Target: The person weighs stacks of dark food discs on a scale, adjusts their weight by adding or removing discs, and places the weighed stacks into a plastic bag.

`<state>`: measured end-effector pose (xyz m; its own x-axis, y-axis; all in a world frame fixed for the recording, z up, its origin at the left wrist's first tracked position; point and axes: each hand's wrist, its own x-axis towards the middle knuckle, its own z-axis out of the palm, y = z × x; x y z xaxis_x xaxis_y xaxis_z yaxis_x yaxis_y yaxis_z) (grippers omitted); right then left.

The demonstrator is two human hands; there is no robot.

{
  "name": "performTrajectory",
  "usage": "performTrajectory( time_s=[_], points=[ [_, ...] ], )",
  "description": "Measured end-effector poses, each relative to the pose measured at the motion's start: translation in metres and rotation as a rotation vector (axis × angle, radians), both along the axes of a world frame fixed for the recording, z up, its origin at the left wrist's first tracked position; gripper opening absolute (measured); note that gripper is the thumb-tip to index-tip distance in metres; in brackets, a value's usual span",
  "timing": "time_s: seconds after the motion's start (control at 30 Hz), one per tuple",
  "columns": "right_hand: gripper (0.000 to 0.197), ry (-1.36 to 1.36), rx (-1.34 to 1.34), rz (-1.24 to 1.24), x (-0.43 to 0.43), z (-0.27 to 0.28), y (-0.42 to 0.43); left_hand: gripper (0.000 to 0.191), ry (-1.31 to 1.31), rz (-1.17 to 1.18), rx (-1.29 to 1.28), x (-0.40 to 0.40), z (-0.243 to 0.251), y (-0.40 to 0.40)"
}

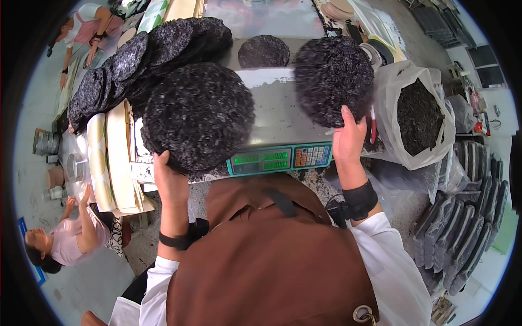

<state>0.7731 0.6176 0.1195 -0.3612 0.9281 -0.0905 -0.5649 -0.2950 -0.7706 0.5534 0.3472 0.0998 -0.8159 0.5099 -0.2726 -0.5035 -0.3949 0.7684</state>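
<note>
My left hand (170, 179) grips the lower left edge of a round dark dried seaweed sheet (200, 116), perhaps more than one layer. Another round seaweed sheet (334, 79), blurred at its edge, is held up by my right hand (350, 136), thumb on its face. Both discs are raised above a digital scale (281, 159) with a metal platform and a lit green display. A smaller-looking seaweed disc (264, 51) lies behind the platform. Overlapping seaweed discs (169, 40) are heaped at the back left.
An open plastic bag (385, 102) of loose seaweed stands right of the scale, near a red-handled tool (372, 125). Paper sheets (122, 163) and a roll of round labels (97, 159) lie left. Wrapped dark packs (452, 236) are stacked lower right. Two other people are at left.
</note>
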Motion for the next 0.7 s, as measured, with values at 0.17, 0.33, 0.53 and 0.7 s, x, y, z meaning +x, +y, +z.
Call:
performTrajectory(
  time_s=[0.17,0.33,0.53,0.7],
  points=[
    [0.081,-1.147,1.212,0.398,-0.006,-0.004,-0.029,0.05,0.1,-0.042,0.003,0.012,0.002,0.007],
    [0.083,-0.744,1.382,0.592,-0.064,0.037,-0.092,0.057,0.152,-0.257,0.042,0.053,0.029,0.042],
    [0.041,-0.542,0.925,0.59,-0.063,0.039,-0.074,0.045,0.15,-0.154,-0.089,0.039,0.04,0.033],
    [0.031,-0.258,0.159,0.214,-0.035,0.014,0.005,0.037,0.063,0.196,-0.265,-0.006,0.048,0.002]
  ],
)
